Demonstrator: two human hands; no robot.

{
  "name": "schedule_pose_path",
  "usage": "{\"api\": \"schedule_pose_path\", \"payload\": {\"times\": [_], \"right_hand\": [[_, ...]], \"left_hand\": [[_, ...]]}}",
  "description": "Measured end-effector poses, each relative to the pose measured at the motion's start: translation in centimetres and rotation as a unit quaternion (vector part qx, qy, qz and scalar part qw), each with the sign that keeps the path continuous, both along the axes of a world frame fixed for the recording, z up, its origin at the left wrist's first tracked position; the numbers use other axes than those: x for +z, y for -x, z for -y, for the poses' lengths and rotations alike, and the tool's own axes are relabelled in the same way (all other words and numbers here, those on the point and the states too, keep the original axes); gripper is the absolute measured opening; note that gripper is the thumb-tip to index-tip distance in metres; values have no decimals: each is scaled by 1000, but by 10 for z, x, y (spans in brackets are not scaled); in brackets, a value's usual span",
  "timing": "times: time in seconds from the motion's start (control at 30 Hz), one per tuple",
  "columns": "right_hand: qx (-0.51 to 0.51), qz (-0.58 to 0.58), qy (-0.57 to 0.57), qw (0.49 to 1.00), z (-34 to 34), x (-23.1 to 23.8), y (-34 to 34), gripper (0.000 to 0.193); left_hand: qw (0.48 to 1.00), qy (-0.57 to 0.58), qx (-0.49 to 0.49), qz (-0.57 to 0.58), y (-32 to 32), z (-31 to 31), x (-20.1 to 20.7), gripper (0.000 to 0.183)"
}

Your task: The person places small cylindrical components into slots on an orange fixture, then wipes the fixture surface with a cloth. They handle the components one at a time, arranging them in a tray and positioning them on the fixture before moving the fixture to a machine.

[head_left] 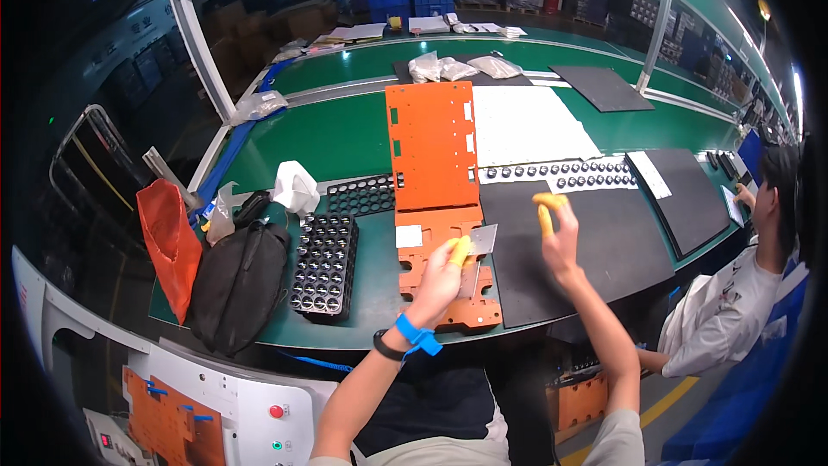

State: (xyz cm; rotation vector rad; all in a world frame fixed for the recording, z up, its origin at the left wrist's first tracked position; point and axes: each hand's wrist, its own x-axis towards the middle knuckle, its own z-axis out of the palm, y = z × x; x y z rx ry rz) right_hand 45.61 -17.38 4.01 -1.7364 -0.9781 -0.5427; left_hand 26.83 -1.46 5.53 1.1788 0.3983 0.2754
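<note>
The left hand's fingers are closed on a thin grey plate. The right hand's fingers, part-open and empty, hover above the black mat.

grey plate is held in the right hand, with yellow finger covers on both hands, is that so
Wrong hand: the head view shows the grey plate held in the left hand, not the right hand; both do wear yellow finger covers.
</note>
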Motion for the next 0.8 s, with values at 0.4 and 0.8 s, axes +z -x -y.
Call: {"api": "schedule_pose_path", "payload": {"times": [0.4,0.8], "right_hand": [[86,-277,-87,953,-8,6,29,20],[-138,-132,63,980,4,-15,-50,24]], "left_hand": [[978,163,-119,61,-95,28,-9,27],[985,-172,3,23,-101,49,-38,16]]}}
